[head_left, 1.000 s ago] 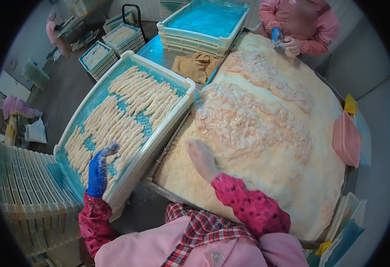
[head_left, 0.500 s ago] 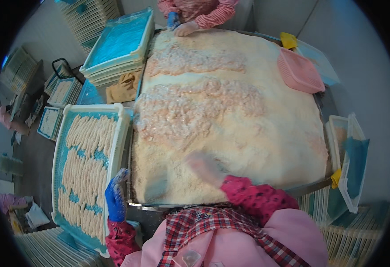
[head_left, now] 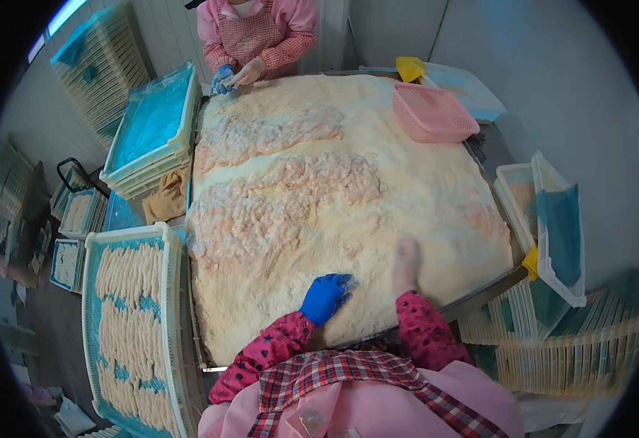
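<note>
A wide table is covered with pale breading crumbs (head_left: 436,190). Two long mounds of wet, pinkish raw meat pieces (head_left: 312,186) lie across its far and left parts. My left hand (head_left: 325,298), in a blue glove, rests on the crumbs close to the near edge, fingers stretched out to the right and holding nothing visible. To its right, my right hand (head_left: 407,264) is over the crumbs, pale and smeared by motion, so its fingers cannot be made out. At the left, a white tray (head_left: 175,314) with a blue liner holds rows of breaded strips (head_left: 133,336).
Across the table a person's hands (head_left: 241,77) are close together over the far left corner. A pink basket (head_left: 436,120) sits at the far right. Stacked trays with blue film (head_left: 152,117) and a brown cloth (head_left: 166,197) are on the left. More trays (head_left: 553,325) are at the right.
My left hand has come from beside the tray onto the crumbs. My right hand has moved right. The view has shifted, showing more of the person opposite.
</note>
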Tool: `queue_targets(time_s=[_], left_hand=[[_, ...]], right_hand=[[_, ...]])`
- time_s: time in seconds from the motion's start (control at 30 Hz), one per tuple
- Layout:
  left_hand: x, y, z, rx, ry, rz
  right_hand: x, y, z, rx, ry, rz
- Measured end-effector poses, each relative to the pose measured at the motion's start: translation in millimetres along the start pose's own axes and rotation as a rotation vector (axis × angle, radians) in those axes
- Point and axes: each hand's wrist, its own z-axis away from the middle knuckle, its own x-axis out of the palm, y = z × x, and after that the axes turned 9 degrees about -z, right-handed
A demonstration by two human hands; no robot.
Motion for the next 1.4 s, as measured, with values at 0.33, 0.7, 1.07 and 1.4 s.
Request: queue_targets(time_s=[0.33,0.7,1.07,1.4], left_hand=[[-92.0,-23.8,94.6,-0.95,0.24,0.897],[-92.6,-28.7,90.6,-0.523,0.016,0.224],[-81.1,-30.6,107.5,-1.001,0.558,1.284],[-75.8,-18.6,102.6,-1.05,0.692,1.58]], right_hand=[[53.2,-82.3,65.3,0.685,-0.631,-0.822],[11.5,-87.4,42.3,0.411,-0.858,-0.28],[43.8,-116.2,48.1,-0.03,-0.933,-0.219],[42.2,-86.8,40.8,0.934,-0.751,-0.626]])
